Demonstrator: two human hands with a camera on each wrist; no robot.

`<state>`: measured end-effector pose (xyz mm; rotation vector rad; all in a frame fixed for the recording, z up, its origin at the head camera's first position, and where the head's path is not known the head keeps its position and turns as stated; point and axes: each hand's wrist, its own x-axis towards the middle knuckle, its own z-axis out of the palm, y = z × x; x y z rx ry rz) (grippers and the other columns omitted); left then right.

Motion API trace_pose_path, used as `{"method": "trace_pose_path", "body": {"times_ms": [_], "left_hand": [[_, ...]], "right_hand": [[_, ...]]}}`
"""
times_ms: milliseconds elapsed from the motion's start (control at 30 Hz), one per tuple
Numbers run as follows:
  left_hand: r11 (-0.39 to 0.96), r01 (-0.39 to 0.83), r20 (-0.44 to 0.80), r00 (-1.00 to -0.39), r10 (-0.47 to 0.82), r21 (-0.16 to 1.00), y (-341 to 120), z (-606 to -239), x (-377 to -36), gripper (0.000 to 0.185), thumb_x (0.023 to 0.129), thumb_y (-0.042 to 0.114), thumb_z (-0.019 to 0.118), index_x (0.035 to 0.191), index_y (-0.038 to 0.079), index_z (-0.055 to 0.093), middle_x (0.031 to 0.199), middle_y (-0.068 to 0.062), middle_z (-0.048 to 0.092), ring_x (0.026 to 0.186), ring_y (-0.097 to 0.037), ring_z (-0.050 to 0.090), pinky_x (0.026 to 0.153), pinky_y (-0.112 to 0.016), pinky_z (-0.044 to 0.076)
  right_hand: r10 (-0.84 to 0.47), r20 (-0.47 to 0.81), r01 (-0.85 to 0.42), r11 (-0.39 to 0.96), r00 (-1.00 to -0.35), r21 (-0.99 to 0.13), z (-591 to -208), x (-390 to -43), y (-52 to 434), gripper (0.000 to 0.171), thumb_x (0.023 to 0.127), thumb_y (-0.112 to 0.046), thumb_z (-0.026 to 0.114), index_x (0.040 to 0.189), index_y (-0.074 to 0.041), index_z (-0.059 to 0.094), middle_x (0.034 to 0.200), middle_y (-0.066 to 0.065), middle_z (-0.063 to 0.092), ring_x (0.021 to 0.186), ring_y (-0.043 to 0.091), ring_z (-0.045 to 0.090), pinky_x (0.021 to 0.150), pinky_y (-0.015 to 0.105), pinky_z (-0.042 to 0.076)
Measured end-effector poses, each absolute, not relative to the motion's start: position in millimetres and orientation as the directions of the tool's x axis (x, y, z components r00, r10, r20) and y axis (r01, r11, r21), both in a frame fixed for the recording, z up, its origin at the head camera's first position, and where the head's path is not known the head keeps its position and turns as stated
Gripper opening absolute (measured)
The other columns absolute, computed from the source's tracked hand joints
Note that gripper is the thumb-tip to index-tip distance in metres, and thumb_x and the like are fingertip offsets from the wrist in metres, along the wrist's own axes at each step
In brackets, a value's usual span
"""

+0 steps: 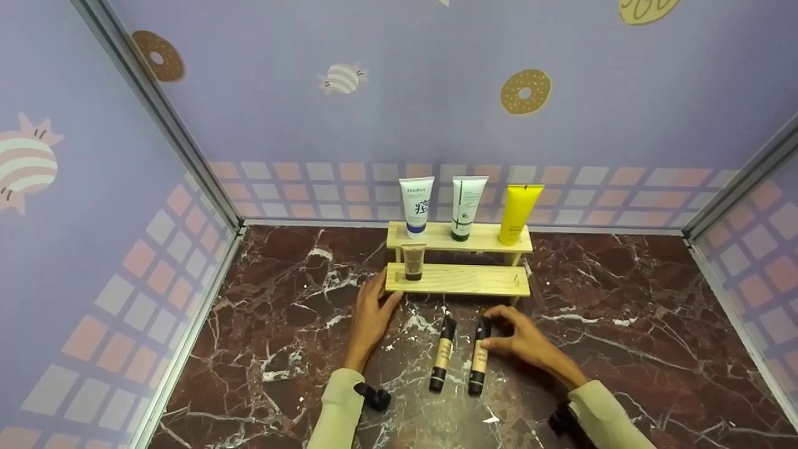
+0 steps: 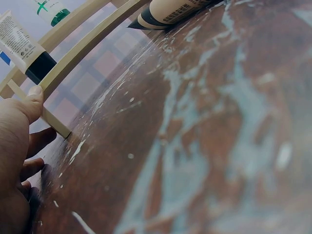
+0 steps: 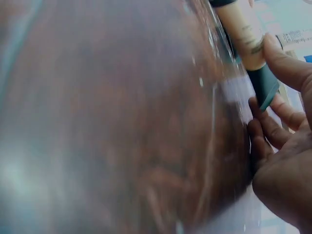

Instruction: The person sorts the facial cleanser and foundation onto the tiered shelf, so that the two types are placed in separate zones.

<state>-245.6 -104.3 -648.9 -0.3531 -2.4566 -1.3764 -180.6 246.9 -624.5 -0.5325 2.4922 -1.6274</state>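
Observation:
A two-tier wooden display rack (image 1: 458, 279) stands against the back wall. My left hand (image 1: 373, 312) holds its lower tier at the left end, thumb on the front edge (image 2: 41, 90) and fingers round the side. Beside that thumb, a small brown tube with a black cap (image 1: 413, 262) stands on the lower tier. My right hand (image 1: 520, 337) pinches a beige-and-black squeeze tube (image 1: 479, 362) near its black crimped end, thumb on its side (image 3: 243, 36). The tube lies along the tabletop. A matching beige-and-black tube (image 1: 442, 355) lies just to its left.
On the upper tier stand a white tube with a blue cap (image 1: 416, 206), a white tube with a dark green cap (image 1: 467, 209) and a yellow tube (image 1: 519, 215). Patterned walls enclose the marbled tabletop (image 1: 280, 355) at the back and both sides.

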Motion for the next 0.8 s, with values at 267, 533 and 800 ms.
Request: {"method": "trace_pose_path", "body": {"times_ms": [267,533,800], "left_hand": [[0.511,0.354,0.370,-0.926,0.075,0.783,-103.8,-647.4,-247.0,0.069,0.107,0.028,0.074,0.161,-0.007,0.050,0.159,-0.032,0.054,0.147,-0.047,0.055,0.136,-0.062,0.018],[0.518,0.346,0.367,-0.928,0.066,0.782,-105.8,-650.3,-246.1,0.068,0.107,0.027,0.073,0.161,-0.007,0.049,0.159,-0.032,0.054,0.144,-0.047,0.058,0.136,-0.062,0.019],[0.520,0.359,0.377,-0.923,0.074,0.775,-106.7,-649.4,-246.1,0.068,0.107,0.028,0.073,0.161,-0.007,0.049,0.158,-0.033,0.055,0.138,-0.046,0.064,0.136,-0.063,0.020]], "right_hand": [[-0.355,0.117,-0.209,0.236,-0.928,-0.949,-619.1,-182.1,263.1,0.027,0.091,0.002,0.085,0.112,0.006,0.069,0.103,0.021,0.075,0.092,0.016,0.071,0.082,0.025,0.059],[-0.269,0.099,-0.157,0.205,-0.958,-0.966,-618.0,-178.3,268.0,0.025,0.094,0.005,0.082,0.112,0.013,0.067,0.100,0.022,0.075,0.084,0.010,0.070,0.070,0.022,0.058],[-0.155,0.081,-0.091,0.060,-0.985,-0.994,-604.9,-176.5,265.6,0.030,0.096,0.013,0.075,0.119,0.024,0.060,0.103,0.010,0.074,0.088,0.015,0.078,0.080,0.037,0.070]]}}
